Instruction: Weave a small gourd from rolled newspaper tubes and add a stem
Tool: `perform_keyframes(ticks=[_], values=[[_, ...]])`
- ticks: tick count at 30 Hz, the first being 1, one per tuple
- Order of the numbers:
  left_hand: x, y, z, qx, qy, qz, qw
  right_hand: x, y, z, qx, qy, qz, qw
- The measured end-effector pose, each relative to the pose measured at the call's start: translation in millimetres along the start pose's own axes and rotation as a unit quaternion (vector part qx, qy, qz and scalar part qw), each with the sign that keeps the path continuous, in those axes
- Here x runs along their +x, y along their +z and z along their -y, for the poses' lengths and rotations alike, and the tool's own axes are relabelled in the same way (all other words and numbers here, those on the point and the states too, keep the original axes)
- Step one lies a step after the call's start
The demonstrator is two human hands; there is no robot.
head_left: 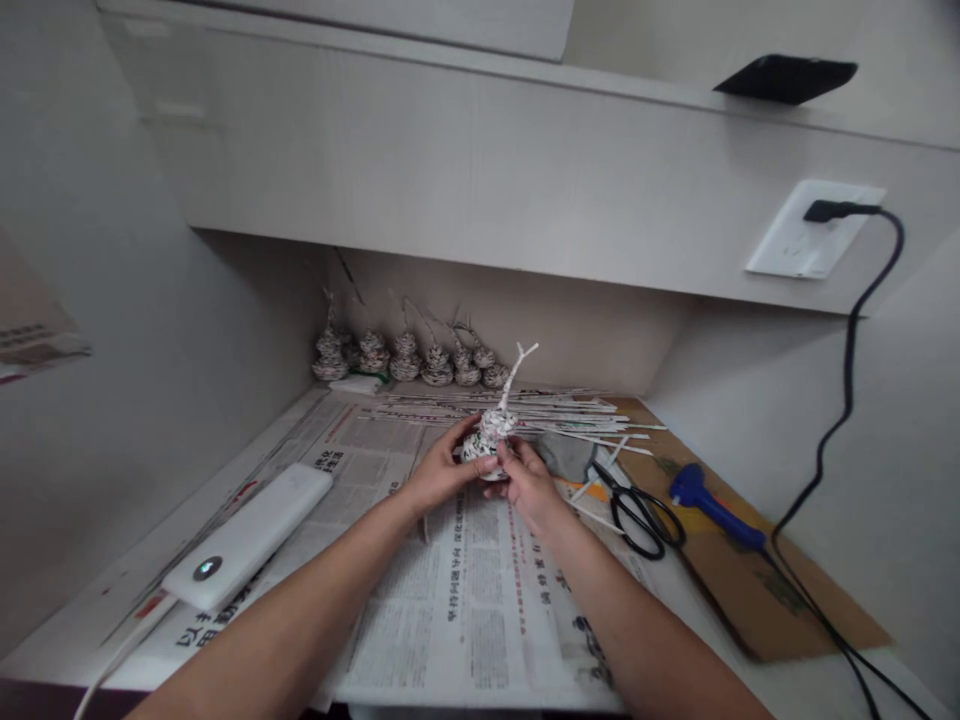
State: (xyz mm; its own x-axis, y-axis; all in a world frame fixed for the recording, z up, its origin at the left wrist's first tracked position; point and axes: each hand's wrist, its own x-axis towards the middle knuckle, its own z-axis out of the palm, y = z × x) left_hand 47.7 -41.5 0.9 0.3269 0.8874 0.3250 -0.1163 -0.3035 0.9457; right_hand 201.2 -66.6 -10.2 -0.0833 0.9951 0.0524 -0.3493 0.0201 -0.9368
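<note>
A small gourd woven from rolled newspaper strips [496, 428] stands upright between my two hands, its thin forked stem pointing up. My left hand [448, 462] wraps round its left side, thumb across the front. From the right, my right hand [527, 478] grips the lower bulb with the thumb on its front. The underside of the gourd is partly hidden by the fingers. Behind it lies a spread of thin rolled paper strips [585, 412]. Black-handled scissors [643, 515] rest just right of my right hand.
Several finished woven gourds [406, 358] line the back wall. A white power bank [251, 535] with a cable lies at left on newspaper [427, 600]. At right, a blue glue gun [716, 508] sits on cardboard [780, 600], its black cord running up to a socket [814, 230].
</note>
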Motion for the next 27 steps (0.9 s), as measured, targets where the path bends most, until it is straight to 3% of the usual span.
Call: perform_keyframes(ticks=[4,8,12,15,21,27], values=[[3,-7,-8,-0.029,-0.01,-0.002,1.0,-5,2,1,-0.117,-0.038,0.04,0.992],[7,-16,-15,0.016,0.037,-0.026,0.999,-5,-3,0,-0.275,-0.181,-0.008,0.944],[16,-44,-12,0.123,0.075,-0.205,0.968,5,-15,-4,-0.404,-0.234,-0.095,0.879],[21,-72,2,0.181,0.067,-0.309,0.931,9,-20,-7,-0.45,-0.252,-0.089,0.852],[20,-107,23,0.171,0.029,-0.366,0.915,8,-19,-7,-0.462,-0.271,-0.075,0.841],[9,-115,10,0.144,0.04,-0.427,0.892,10,-19,-9,-0.452,-0.263,-0.084,0.848]])
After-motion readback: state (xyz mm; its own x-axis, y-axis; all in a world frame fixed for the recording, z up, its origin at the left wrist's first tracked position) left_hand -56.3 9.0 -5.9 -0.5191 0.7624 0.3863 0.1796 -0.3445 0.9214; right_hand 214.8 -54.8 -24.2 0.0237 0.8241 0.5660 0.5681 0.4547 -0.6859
